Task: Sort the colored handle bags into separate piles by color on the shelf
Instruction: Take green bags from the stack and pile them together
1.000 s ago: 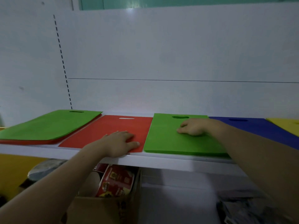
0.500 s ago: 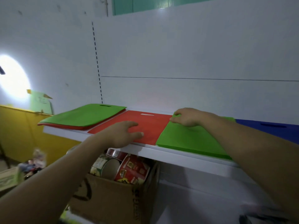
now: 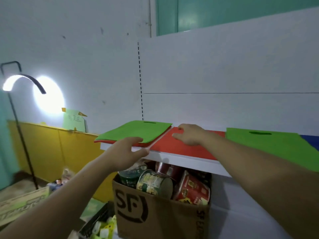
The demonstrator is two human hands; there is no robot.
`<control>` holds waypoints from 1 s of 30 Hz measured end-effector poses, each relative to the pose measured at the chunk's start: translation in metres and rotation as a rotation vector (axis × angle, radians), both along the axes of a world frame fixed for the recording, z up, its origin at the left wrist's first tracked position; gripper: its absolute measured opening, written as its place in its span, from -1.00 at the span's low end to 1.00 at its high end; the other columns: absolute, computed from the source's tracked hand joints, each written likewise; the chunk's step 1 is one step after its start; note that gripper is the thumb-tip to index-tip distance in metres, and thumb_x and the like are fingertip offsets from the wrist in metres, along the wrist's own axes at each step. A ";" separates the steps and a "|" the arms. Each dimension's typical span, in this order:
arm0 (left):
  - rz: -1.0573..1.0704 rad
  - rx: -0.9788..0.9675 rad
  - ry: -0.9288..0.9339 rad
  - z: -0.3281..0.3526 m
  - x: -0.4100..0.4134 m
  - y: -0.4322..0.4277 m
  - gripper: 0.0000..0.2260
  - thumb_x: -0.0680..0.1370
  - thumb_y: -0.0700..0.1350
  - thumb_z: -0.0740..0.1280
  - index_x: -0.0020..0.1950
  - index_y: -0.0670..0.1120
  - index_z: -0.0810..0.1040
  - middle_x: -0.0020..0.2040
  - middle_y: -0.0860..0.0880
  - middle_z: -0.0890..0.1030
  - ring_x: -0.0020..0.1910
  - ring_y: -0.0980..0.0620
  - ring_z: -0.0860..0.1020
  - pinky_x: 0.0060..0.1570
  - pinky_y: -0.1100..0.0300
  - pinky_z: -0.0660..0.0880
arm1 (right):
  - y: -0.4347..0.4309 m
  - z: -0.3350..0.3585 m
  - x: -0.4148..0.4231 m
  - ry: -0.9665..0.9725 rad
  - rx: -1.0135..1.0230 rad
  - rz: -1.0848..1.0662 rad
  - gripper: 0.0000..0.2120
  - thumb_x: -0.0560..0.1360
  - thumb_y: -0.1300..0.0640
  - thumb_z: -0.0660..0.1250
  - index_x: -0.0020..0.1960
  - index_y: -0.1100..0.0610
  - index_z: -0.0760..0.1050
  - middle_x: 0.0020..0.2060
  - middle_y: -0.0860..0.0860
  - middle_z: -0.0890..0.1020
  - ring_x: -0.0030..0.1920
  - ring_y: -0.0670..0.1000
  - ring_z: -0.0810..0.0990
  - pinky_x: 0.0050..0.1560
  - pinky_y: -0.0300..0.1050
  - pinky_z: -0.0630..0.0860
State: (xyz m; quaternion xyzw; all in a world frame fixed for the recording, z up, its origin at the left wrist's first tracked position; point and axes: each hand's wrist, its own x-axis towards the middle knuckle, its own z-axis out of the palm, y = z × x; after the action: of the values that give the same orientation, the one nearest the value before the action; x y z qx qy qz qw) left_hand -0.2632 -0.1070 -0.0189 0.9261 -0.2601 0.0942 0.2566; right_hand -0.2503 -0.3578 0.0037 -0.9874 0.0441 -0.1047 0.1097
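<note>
Your left hand (image 3: 126,152) meets the front corner of the green bag (image 3: 138,131) at the left end of the shelf (image 3: 181,157), grip unclear; your right hand (image 3: 189,135) lies open on the red bag (image 3: 172,144) beside it; thin, limp, light sheets, probably best pinched at a corner.

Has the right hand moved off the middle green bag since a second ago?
Yes. The right hand has moved left: it was on the green bag and now rests on the red bag beside it.
</note>
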 end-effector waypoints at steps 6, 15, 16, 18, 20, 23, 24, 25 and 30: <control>0.028 -0.007 -0.029 -0.006 0.036 0.086 -0.45 0.51 0.23 0.26 0.44 0.04 0.34 0.43 0.06 0.37 0.40 0.04 0.33 0.33 0.09 0.29 | 0.075 -0.019 0.034 -0.029 0.075 -0.030 -0.37 0.56 -0.22 0.17 0.50 0.11 0.22 0.45 0.12 0.32 0.40 0.14 0.34 0.33 -0.05 0.31; 0.020 -0.038 -0.013 -0.016 0.100 0.136 -0.47 0.50 0.22 0.27 0.42 0.05 0.36 0.41 0.06 0.40 0.37 0.04 0.36 0.31 0.06 0.33 | 0.111 -0.025 0.091 0.035 0.061 -0.100 -0.35 0.56 -0.24 0.13 0.53 0.08 0.13 0.51 0.11 0.19 0.47 0.15 0.22 0.42 0.01 0.22; 0.025 -0.041 -0.012 -0.017 0.109 0.136 -0.47 0.51 0.20 0.28 0.43 0.03 0.36 0.41 0.05 0.40 0.37 0.03 0.35 0.31 0.07 0.32 | 0.110 -0.024 0.100 0.055 0.050 -0.111 -0.34 0.56 -0.25 0.12 0.53 0.08 0.13 0.51 0.12 0.19 0.47 0.15 0.22 0.42 0.01 0.22; 0.035 -0.047 -0.009 -0.017 0.127 0.133 -0.48 0.52 0.18 0.28 0.43 0.01 0.35 0.42 0.02 0.39 0.38 0.01 0.34 0.30 0.09 0.30 | 0.106 -0.021 0.117 0.099 0.020 -0.133 -0.34 0.57 -0.25 0.11 0.53 0.10 0.12 0.51 0.13 0.18 0.47 0.16 0.21 0.42 -0.01 0.21; 0.033 -0.059 -0.001 -0.015 0.147 0.128 -0.48 0.52 0.17 0.29 0.42 0.01 0.36 0.43 0.00 0.38 0.39 -0.01 0.34 0.29 0.10 0.29 | 0.100 -0.017 0.137 0.125 -0.004 -0.155 -0.34 0.57 -0.25 0.11 0.53 0.12 0.14 0.51 0.13 0.19 0.47 0.15 0.21 0.41 -0.05 0.21; 0.017 -0.074 0.020 -0.008 0.180 0.118 -0.49 0.51 0.16 0.31 0.41 0.00 0.38 0.43 -0.02 0.37 0.39 -0.02 0.33 0.28 0.10 0.29 | 0.087 -0.012 0.166 0.145 -0.038 -0.189 -0.33 0.58 -0.23 0.11 0.52 0.18 0.15 0.50 0.14 0.21 0.46 0.14 0.23 0.38 -0.10 0.22; 0.014 -0.071 0.031 -0.006 0.192 0.115 -0.49 0.51 0.16 0.30 0.41 -0.01 0.38 0.43 -0.02 0.37 0.39 -0.03 0.34 0.28 0.10 0.28 | 0.083 -0.012 0.175 0.150 -0.041 -0.202 -0.32 0.58 -0.22 0.11 0.52 0.20 0.14 0.50 0.15 0.21 0.46 0.14 0.23 0.38 -0.10 0.22; 0.013 -0.065 0.049 -0.005 0.203 0.111 -0.49 0.52 0.16 0.30 0.41 -0.01 0.38 0.43 -0.03 0.37 0.38 -0.03 0.34 0.28 0.11 0.29 | 0.079 -0.013 0.184 0.156 -0.041 -0.221 -0.31 0.58 -0.23 0.11 0.51 0.22 0.14 0.49 0.16 0.21 0.46 0.15 0.23 0.38 -0.10 0.23; -0.025 -0.051 0.151 -0.008 0.251 0.104 -0.46 0.53 0.13 0.30 0.46 -0.02 0.32 0.45 -0.05 0.33 0.37 -0.05 0.35 0.27 0.13 0.30 | 0.064 -0.018 0.217 0.173 -0.060 -0.362 -0.24 0.55 -0.32 0.01 0.50 0.23 0.16 0.46 0.25 0.23 0.43 0.23 0.26 0.39 -0.03 0.26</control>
State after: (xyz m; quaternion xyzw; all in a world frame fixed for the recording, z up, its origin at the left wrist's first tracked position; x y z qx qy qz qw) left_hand -0.0123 -0.0029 -0.0265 0.9204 -0.2490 0.0277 0.3000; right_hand -0.0335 -0.2934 -0.0144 -0.9715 0.2273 -0.0387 0.0557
